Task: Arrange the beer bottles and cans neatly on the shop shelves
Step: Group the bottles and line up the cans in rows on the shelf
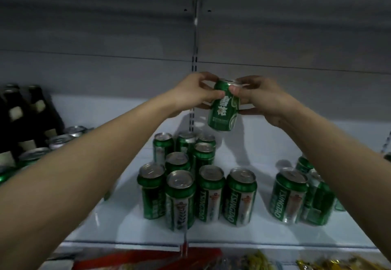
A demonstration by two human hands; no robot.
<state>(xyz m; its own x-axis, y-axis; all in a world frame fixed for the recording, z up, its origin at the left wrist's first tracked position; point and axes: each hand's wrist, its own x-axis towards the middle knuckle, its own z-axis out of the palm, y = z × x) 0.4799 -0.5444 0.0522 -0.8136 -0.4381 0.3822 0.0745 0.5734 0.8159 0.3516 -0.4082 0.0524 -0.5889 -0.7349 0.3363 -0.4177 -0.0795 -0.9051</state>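
Head view: both hands up over the white shelf [243, 159], sharing one green can [223, 106] in mid-air, above and behind the stock. Left hand [195, 93] grip: fingers and thumb curled round the can's upper left side. Right hand [261, 98] grip: thumb and fingers pinching the top right, near the rim. Can tilted slightly, base toward camera, clear of the shelf.

Centre cluster of green cans [190, 176] stands upright directly below, packed touching, front row of four. Second small group of cans [300, 193] to the right, partly hidden by the right forearm, well apart from the centre cluster. Far left: dark bottles [23, 113] at the back, more cans [61, 138] in front of them, partly behind the left forearm. Grey back panel [105, 37] behind. Lower shelf edge shows red and yellow packets [211, 259], blurred.
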